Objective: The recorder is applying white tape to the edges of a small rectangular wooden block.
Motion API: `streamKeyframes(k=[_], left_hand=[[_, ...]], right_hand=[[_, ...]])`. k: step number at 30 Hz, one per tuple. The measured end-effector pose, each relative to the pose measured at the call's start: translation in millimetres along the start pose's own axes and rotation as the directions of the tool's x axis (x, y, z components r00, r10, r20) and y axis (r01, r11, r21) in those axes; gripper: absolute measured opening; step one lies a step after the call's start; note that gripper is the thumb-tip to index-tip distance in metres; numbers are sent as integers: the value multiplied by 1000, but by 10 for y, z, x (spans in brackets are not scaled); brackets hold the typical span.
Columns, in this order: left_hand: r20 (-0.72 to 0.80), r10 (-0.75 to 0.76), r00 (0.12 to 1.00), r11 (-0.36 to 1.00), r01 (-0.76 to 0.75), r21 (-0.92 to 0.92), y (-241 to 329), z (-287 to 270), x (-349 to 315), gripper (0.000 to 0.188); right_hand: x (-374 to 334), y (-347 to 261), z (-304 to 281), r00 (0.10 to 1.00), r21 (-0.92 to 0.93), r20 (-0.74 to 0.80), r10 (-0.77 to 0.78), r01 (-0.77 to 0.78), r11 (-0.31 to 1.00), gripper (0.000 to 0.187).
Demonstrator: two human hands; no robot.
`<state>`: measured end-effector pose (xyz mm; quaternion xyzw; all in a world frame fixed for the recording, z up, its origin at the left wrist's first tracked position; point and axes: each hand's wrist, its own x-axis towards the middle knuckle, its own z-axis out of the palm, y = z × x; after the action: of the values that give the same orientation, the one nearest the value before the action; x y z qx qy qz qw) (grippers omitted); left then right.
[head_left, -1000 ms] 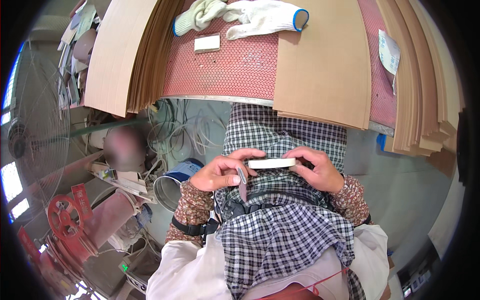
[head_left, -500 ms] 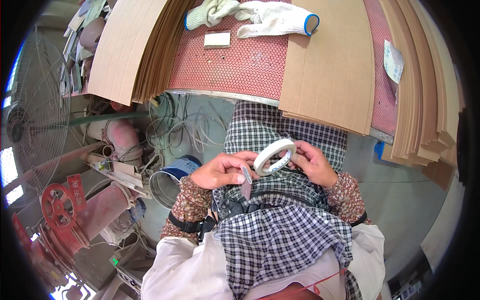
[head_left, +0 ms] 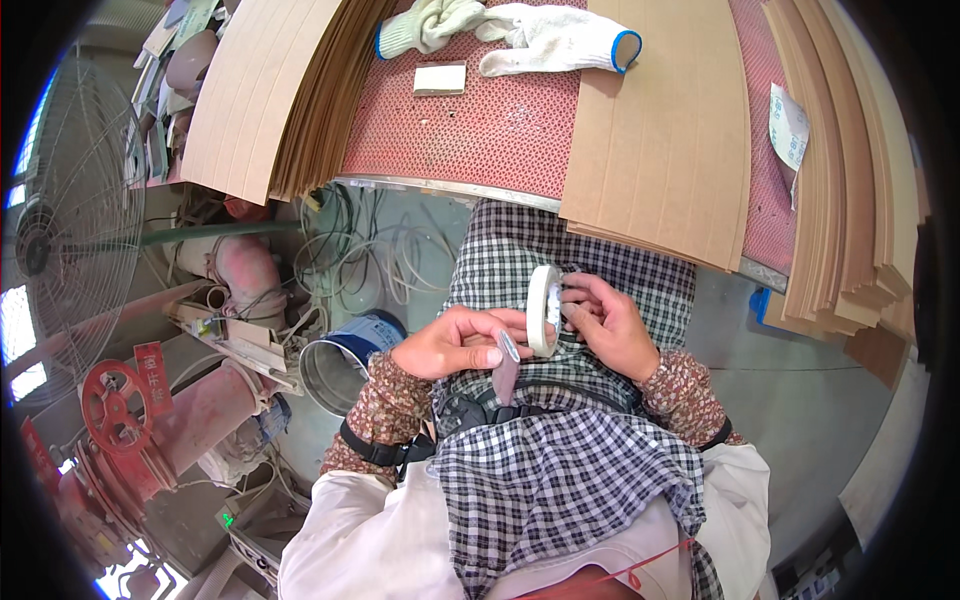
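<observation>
Above my lap, my left hand [head_left: 452, 343] is closed, its thumb pinching a small flat pinkish-grey piece with a shiny end [head_left: 507, 375]. The kind of that piece cannot be made out. A roll of white tape [head_left: 541, 312] stands nearly on edge between my two hands. My right hand [head_left: 610, 325] grips it from the right, fingertips at its inner side. The left fingertips reach up to the roll's left face; whether they touch it is unclear.
Ahead, a red patterned table [head_left: 450, 130] bears stacked cardboard sheets [head_left: 660, 130], white knit gloves [head_left: 560, 40] and a small pale block [head_left: 440, 79]. To my left are a metal bucket [head_left: 335, 375], tangled hoses, a large fan [head_left: 75, 230] and red pipes with a valve wheel [head_left: 118, 408].
The tape roll has turned from a tilted, open ring to nearly edge-on. My right hand has shifted slightly left, and my left hand slightly right with the flat piece.
</observation>
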<state>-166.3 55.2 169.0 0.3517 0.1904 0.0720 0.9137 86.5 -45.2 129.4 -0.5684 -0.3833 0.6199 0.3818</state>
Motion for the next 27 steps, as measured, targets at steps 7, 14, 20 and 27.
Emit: streamKeyframes(k=[7, 14, 20, 27], left_hand=[[-40, 57, 998, 985, -63, -161, -7, 60, 21, 29], [-167, 25, 986, 990, -48, -133, -41, 138, 102, 31], [-209, 95, 973, 995, -92, 28, -90, 201, 216, 30], [-175, 221, 959, 940, -162, 301, -154, 234, 278, 19]], right_hand=[[-132, -292, 78, 950, -293, -76, -304, 270, 917, 28], [-299, -604, 152, 952, -265, -68, -300, 273, 925, 22], [-269, -557, 239, 958, -165, -179, -225, 196, 967, 26], [-246, -402, 249, 976, 185, -214, -26, 66, 981, 22]])
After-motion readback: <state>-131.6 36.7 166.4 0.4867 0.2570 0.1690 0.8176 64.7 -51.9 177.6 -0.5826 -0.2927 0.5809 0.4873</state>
